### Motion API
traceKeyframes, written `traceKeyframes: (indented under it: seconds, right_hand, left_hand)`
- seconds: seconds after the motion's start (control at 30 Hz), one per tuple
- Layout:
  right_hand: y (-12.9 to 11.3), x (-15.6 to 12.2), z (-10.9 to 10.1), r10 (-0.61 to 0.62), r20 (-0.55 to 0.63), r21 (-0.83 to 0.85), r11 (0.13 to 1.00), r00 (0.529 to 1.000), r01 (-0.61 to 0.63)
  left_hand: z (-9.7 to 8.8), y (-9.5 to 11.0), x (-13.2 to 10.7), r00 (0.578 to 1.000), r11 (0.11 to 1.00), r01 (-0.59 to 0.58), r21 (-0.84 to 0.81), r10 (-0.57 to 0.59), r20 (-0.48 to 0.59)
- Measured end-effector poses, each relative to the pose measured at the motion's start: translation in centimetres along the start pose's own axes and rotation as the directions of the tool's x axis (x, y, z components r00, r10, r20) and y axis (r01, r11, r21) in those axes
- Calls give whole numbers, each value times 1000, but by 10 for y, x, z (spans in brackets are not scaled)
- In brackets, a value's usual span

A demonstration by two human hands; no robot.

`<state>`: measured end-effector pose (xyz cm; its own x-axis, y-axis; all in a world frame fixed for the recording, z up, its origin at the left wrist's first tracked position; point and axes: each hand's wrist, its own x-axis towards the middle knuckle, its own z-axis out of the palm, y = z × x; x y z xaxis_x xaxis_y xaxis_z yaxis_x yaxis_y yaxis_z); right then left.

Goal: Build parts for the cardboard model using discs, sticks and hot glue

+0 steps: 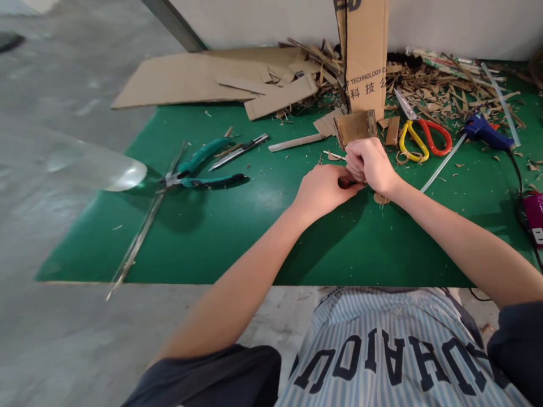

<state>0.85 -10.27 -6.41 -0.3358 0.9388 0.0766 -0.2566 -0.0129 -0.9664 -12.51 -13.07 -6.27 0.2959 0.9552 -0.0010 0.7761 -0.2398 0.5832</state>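
Observation:
My left hand (324, 191) and my right hand (372, 167) meet just above the green table. Their fingers are curled together around something small, mostly hidden. The right fist covers most of the left fingertips. A small round cardboard piece (381, 199) lies by the right wrist. Just beyond the hands stands a small folded cardboard piece (356, 130), in front of a tall upright cardboard panel (365, 62) with printed letters. Scissors (424, 138) with yellow and red handles lie to the right of the right hand.
Pliers (203, 169), a utility knife (240, 151) and a clear bottle end (127, 174) are at left. A blue glue gun (487, 133) with its stick is at right, near a purple power strip (534, 217). Cardboard scraps (449, 90) pile along the back.

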Motion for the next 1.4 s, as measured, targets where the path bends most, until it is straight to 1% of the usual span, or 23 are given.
traceKeyframes:
  seconds: [0.1,0.2,0.27,0.33,0.43,0.53,0.67,0.77,0.9,1.03,1.13,1.27,1.33,1.4]
  right_hand:
    - [5,-3,1,-68,-6,-2,998,998,68]
    - [9,-2,3,-96,-44,32,995,994,98]
    - [10,0,4,-92,-89,63,993,992,98]
    - [10,2,5,-77,-109,88,992,991,87]
    - [9,4,4,-34,-117,115,992,993,48]
    - [6,6,0,2,-119,153,988,993,16]
    - [0,8,-5,40,-117,181,983,992,-19]
    - [-4,7,-5,73,-134,163,985,988,-50]
    - [-6,5,-4,47,-119,175,984,992,-26]
    - [-1,4,-5,20,-110,199,980,994,2]
    - [4,4,-4,8,-116,182,983,993,13]
    - [8,1,-2,-58,-117,130,989,991,73]
    - [11,-2,-1,-111,-123,60,991,986,119]
    - [13,-5,1,-160,-92,-48,987,983,156]
  left_hand:
    - [-2,-2,2,1000,999,11,-34,-10,13]
    - [-2,-4,3,999,997,22,-70,-19,33]
    - [-2,-5,4,999,996,20,-85,-17,36]
    - [-1,-6,4,999,996,21,-83,-18,41]
    - [-1,-5,4,998,999,33,-40,-31,60]
    - [-2,-3,4,997,1000,14,1,-14,76]
    - [-2,1,2,998,999,-18,-33,19,58]
    - [0,3,2,999,1000,-18,-12,19,49]
    - [3,2,2,999,1000,-8,5,8,50]
    - [5,1,2,999,999,-25,34,23,48]
    - [5,0,3,999,999,-17,34,15,45]
    - [5,-1,3,999,1000,-8,-14,8,45]
    - [6,0,4,999,999,9,-42,-7,43]
    - [7,0,5,998,997,53,-54,-51,37]
